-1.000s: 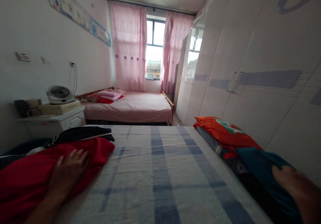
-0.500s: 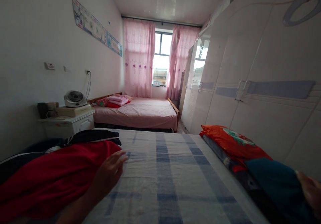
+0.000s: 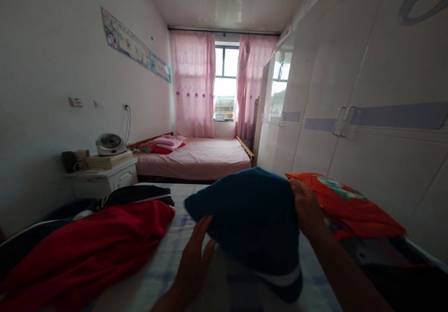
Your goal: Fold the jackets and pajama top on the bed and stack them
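Note:
A dark teal garment (image 3: 255,218) with a white stripe near its lower edge hangs bunched above the checked bed sheet (image 3: 164,256). My right hand (image 3: 308,207) grips its right side, fingers closed on the cloth. At the lower left edge of the garment is my left hand (image 3: 196,256), fingers apart; whether it touches the fabric is hard to tell. Left of that hand lies a red garment (image 3: 105,242), with a dark garment with a white stripe (image 3: 136,195) behind it. An orange garment with a green print (image 3: 343,202) tops a pile on the right.
Dark folded clothes (image 3: 385,251) lie under the orange one. White wardrobes (image 3: 322,153) line the right wall. A small fan (image 3: 110,143) stands on boxes on a white bedside cabinet (image 3: 122,174). A second bed with a pink sheet (image 3: 213,156) is beyond.
My right hand has brought the teal garment from the right-hand pile to the middle of the bed. My left hand has shifted right, from beside the red garment to the teal one.

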`<state>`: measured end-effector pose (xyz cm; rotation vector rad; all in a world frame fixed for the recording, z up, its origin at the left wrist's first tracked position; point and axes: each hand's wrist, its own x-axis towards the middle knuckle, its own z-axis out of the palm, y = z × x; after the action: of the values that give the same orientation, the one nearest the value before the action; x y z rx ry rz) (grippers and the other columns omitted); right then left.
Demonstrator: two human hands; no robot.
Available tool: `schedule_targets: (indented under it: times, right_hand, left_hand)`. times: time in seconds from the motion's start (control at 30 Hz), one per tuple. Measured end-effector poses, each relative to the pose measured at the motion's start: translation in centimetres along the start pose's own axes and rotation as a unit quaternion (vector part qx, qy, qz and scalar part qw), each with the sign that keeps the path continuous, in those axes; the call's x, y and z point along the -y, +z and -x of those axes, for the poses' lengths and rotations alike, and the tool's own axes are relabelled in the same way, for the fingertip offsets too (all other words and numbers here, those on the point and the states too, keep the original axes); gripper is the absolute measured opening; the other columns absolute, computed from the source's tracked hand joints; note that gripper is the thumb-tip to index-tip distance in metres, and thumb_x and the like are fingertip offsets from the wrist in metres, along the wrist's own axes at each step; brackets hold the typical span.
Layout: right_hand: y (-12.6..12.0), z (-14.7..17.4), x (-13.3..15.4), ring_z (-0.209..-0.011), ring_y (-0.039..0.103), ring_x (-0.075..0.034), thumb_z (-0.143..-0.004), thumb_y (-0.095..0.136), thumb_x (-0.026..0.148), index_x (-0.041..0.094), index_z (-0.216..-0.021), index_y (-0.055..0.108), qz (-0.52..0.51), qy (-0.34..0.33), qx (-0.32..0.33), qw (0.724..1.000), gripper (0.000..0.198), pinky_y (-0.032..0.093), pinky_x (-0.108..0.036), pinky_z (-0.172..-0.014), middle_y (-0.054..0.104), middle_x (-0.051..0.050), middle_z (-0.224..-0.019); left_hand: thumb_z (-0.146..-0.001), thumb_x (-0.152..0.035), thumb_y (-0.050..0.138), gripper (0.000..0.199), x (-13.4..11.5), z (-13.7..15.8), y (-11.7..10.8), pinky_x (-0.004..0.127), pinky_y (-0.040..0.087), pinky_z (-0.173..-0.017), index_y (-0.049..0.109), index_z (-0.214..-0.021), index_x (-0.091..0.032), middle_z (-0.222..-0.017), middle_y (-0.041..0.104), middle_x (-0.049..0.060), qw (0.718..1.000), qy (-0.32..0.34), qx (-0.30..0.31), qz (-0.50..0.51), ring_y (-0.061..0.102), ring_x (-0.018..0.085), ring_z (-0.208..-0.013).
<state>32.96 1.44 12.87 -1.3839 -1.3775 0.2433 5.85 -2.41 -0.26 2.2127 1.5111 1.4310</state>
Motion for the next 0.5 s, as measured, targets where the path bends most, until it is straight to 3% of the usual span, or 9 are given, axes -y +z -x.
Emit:
schedule_targets:
  times: [0.1,0.2,0.37,0.5]
  right_hand:
    - [4.2,1.7,-2.8,-0.051,0.048,-0.014,-0.082,0.033,0.052,0.021,-0.063,0.047,-0.019,0.031,0.077,0.996,0.039,0.041,-0.026,-0.051,0.051,0.001,-0.054]
    - [6.0,3.8,-6.2,-0.054,0.051,-0.015,-0.079,0.040,0.052,0.022,-0.061,0.049,-0.012,0.044,0.129,0.991,0.036,0.041,-0.027,-0.055,0.055,0.001,-0.056]
    - [4.9,4.8,-10.7,-0.067,0.060,-0.020,-0.078,0.039,0.050,0.023,-0.076,0.057,0.042,0.092,0.074,0.992,0.032,0.043,-0.030,-0.065,0.065,-0.002,-0.070]
    - [4.5,4.7,-12.2,-0.070,0.062,-0.021,-0.078,0.037,0.049,0.022,-0.080,0.056,0.041,0.123,0.014,0.992,0.033,0.045,-0.031,-0.067,0.066,-0.005,-0.073]
  left_hand:
    - [-0.091,-0.032,0.041,0.046,1.9,0.0,-0.6,0.048,0.043,-0.099,0.037,-0.136,-0.024,-0.133,0.046,0.011,0.996,-0.015,-0.056,-0.063,0.047,0.026,-0.122]
    - [-0.088,-0.031,0.046,0.045,3.2,0.4,-0.9,0.049,0.043,-0.097,0.041,-0.133,-0.023,-0.128,0.050,0.012,0.990,0.033,-0.047,-0.130,0.048,0.028,-0.118]
    - [-0.087,-0.035,0.052,0.049,1.3,-0.3,-0.4,0.046,0.041,-0.099,0.039,-0.134,-0.027,-0.136,0.045,0.009,0.978,0.138,-0.001,-0.155,0.045,0.027,-0.122]
    - [-0.080,-0.044,0.059,0.056,-1.8,-3.3,1.8,0.048,0.041,-0.096,0.044,-0.130,-0.023,-0.137,0.043,0.014,0.978,0.124,0.078,-0.150,0.044,0.031,-0.122]
